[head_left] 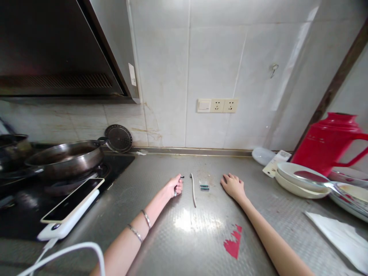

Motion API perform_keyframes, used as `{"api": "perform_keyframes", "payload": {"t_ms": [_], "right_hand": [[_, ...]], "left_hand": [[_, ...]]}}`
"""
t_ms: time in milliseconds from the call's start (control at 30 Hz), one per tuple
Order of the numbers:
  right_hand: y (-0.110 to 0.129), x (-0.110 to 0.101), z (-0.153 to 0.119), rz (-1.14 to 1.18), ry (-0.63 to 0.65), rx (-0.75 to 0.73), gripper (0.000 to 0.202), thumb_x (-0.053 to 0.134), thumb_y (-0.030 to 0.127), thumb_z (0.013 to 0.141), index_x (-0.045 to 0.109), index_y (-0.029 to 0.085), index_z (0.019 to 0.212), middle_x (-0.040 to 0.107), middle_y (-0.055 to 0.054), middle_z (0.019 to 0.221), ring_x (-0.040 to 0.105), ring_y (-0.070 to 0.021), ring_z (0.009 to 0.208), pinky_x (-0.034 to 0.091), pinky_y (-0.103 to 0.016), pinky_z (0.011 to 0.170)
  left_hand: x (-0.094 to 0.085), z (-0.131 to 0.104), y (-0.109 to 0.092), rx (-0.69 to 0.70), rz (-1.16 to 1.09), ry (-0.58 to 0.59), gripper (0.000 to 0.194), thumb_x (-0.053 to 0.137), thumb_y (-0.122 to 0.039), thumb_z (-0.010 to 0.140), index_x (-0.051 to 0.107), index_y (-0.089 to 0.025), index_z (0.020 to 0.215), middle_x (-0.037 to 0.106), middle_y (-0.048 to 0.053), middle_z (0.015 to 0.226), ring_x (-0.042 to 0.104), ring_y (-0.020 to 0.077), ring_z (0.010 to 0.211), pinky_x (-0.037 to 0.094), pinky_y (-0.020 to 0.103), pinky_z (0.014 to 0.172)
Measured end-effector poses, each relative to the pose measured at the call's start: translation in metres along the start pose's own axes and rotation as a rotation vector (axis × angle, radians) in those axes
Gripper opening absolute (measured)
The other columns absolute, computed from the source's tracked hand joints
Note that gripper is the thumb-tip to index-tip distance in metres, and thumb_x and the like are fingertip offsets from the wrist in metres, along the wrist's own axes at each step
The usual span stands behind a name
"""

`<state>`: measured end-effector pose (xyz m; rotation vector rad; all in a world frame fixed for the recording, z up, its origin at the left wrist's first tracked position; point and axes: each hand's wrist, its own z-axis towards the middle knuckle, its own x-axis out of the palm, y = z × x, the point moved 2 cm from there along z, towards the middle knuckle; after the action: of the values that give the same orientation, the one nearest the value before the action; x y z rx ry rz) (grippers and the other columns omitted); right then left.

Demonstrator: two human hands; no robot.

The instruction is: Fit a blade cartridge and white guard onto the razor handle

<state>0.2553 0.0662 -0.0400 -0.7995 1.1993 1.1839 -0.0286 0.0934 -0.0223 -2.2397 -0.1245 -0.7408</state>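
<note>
My left hand point(176, 185) is closed around a slim dark object; its black tip shows above the fingers and a greyish end below, but the rest is hidden. Just right of that fist, a thin whitish stick point(193, 191), slightly curved and dark at its far end, lies on the metal counter point(161, 237). Two small teal-and-dark cylinders point(204, 188), which look like batteries, lie side by side between the stick and my right hand point(233, 186). That hand rests palm down on the counter with its fingers loosely spread, holding nothing.
A torn red scrap point(234, 242) lies nearer me. On the left, a pan point(67, 157) sits on the stove, with a phone point(73, 200) on a white power bank point(69, 218) before it. Plates point(301, 180), a red thermos jug point(327, 143) and white paper point(340, 237) are at right.
</note>
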Motion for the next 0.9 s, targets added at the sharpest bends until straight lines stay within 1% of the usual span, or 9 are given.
{"api": "perform_keyframes", "payload": {"t_ms": [367,433,533,633,733,833,900], "right_hand": [[-0.001,0.002,0.001,0.001,-0.012,-0.007,0.043,0.032,0.038,0.085,0.054,0.022,0.118,0.048,-0.012,0.127,0.038,-0.0272,0.116,0.028,-0.044,0.092],[-0.001,0.001,0.000,0.005,-0.014,-0.008,0.043,0.031,0.038,0.085,0.054,0.022,0.118,0.048,-0.012,0.126,0.039,-0.0271,0.116,0.028,-0.044,0.091],[-0.001,0.001,0.000,0.008,-0.012,-0.007,0.043,0.031,0.038,0.085,0.054,0.022,0.119,0.048,-0.012,0.126,0.038,-0.0273,0.116,0.027,-0.044,0.091],[-0.001,0.001,0.001,0.010,-0.009,0.000,0.043,0.033,0.037,0.085,0.053,0.021,0.119,0.047,-0.012,0.127,0.038,-0.0273,0.117,0.027,-0.044,0.092],[-0.001,0.003,0.002,0.024,-0.009,0.009,0.043,0.034,0.036,0.084,0.051,0.020,0.121,0.047,-0.012,0.128,0.038,-0.0268,0.118,0.027,-0.044,0.093],[-0.003,0.003,0.002,0.057,-0.014,0.039,0.045,0.035,0.036,0.083,0.048,0.019,0.123,0.042,-0.013,0.133,0.038,-0.0265,0.119,0.027,-0.044,0.094],[-0.004,-0.002,0.001,0.077,-0.055,0.058,0.045,0.035,0.034,0.084,0.048,0.018,0.123,0.038,-0.014,0.136,0.037,-0.0264,0.119,0.028,-0.044,0.094]], "left_hand": [[-0.001,0.004,0.000,0.027,0.044,-0.017,0.041,0.031,-0.043,0.090,0.033,-0.018,0.057,0.022,-0.010,0.040,0.018,0.0015,0.028,0.008,0.014,0.031],[0.000,0.003,-0.002,0.065,0.075,-0.011,0.040,0.034,-0.045,0.088,0.034,-0.018,0.058,0.024,-0.010,0.040,0.018,0.0014,0.028,0.008,0.014,0.032],[0.004,0.000,-0.007,0.168,0.166,0.001,0.041,0.038,-0.051,0.084,0.037,-0.018,0.060,0.025,-0.010,0.039,0.020,0.0019,0.028,0.008,0.015,0.033],[0.007,-0.002,-0.015,0.242,0.231,0.021,0.042,0.032,-0.055,0.082,0.043,-0.018,0.064,0.027,-0.010,0.041,0.023,0.0035,0.029,0.011,0.016,0.033],[0.009,-0.004,-0.021,0.337,0.259,0.042,0.034,0.032,-0.045,0.082,0.048,-0.017,0.072,0.033,-0.008,0.045,0.029,0.0046,0.032,0.017,0.016,0.033],[0.010,-0.008,-0.023,0.421,0.242,0.068,0.022,0.036,-0.033,0.080,0.050,-0.016,0.079,0.036,-0.008,0.050,0.034,0.0049,0.036,0.022,0.016,0.034],[0.012,-0.011,-0.023,0.445,0.222,0.091,0.018,0.037,-0.028,0.078,0.051,-0.016,0.081,0.037,-0.007,0.054,0.036,0.0050,0.038,0.024,0.016,0.034]]}}
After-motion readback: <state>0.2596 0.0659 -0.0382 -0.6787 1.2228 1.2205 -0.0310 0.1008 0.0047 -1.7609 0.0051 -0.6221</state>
